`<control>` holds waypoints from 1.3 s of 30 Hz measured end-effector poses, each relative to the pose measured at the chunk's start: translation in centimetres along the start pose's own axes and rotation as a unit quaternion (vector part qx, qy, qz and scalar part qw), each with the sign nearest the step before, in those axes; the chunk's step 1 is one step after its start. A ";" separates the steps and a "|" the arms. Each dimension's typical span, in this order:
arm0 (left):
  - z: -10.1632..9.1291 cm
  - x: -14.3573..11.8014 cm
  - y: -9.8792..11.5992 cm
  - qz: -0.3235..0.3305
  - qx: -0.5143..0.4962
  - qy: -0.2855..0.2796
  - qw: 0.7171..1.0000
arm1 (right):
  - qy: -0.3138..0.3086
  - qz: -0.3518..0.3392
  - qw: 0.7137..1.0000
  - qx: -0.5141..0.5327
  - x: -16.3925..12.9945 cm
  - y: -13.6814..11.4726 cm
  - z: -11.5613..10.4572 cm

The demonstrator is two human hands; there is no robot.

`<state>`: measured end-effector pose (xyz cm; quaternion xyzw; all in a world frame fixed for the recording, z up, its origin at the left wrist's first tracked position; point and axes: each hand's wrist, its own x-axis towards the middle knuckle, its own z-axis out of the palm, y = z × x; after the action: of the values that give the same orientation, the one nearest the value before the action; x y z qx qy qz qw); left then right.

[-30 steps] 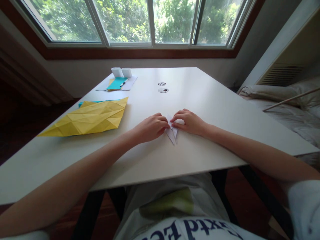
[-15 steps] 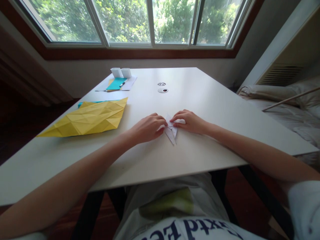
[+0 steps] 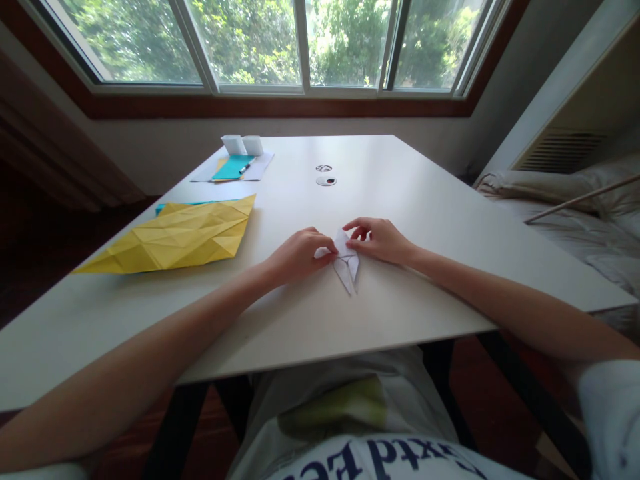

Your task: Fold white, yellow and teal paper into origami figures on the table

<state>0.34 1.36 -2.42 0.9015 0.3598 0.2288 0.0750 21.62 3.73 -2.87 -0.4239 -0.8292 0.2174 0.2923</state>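
Folded white paper [image 3: 345,263] between left hand [image 3: 301,255] and right hand [image 3: 383,241].

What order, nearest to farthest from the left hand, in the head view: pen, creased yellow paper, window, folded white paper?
1. Folded white paper: at the left fingers.
2. Creased yellow paper: to the left.
3. Pen: farther ahead, left.
4. Window: beyond the table.
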 end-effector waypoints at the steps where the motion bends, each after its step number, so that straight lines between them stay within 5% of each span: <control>1: 0.1 0.0 0.1 0.004 -0.005 -0.002 1.000 | 0.000 0.004 1.000 0.002 0.0 0.0 0.0; 19: 0.0 0.1 1.0 0.062 -0.049 -0.012 0.997 | -0.050 0.020 0.996 -0.072 0.8 0.3 -1.1; 39: -0.1 -0.1 1.5 0.078 0.015 -0.016 0.997 | -0.021 -0.010 0.998 -0.055 0.7 0.3 -1.0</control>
<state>1.14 0.14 -1.92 0.9313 0.2907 0.2140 0.0494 22.13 4.57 -2.10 -0.4262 -0.8502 0.1773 0.2532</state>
